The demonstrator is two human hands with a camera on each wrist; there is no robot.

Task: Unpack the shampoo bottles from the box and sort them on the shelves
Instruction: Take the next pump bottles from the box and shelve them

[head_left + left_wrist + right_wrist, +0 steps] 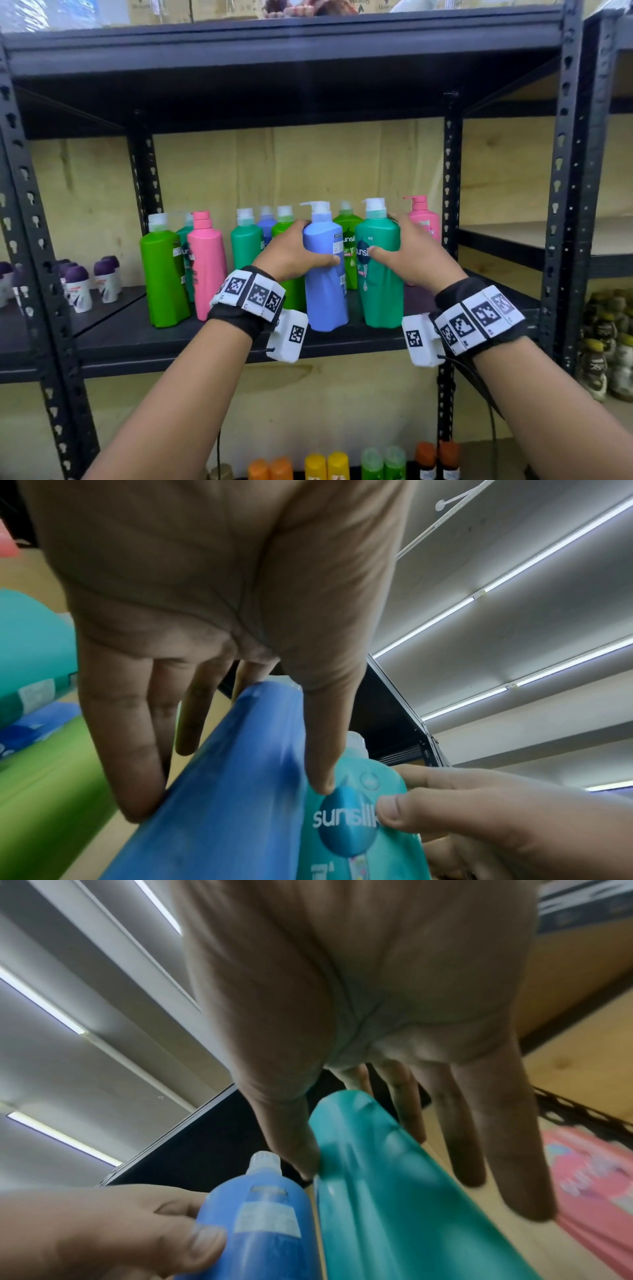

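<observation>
A blue pump shampoo bottle (325,274) and a teal Sunsilk bottle (380,284) stand upright side by side near the front edge of the black metal shelf (205,337). My left hand (301,245) grips the blue bottle (222,791), with the thumb across its front and the fingers round its left side. My right hand (402,241) grips the teal bottle (394,1191), thumb on the front label, fingers round the right shoulder. The two bottles almost touch. No box is in view.
Behind and to the left stand several more bottles: green (164,274), pink (207,263), teal (245,240), and a pink one (423,219) at the back right. Purple-capped roll-ons (78,284) fill the left bay. Small bottles (325,466) sit below, jars (609,342) at right.
</observation>
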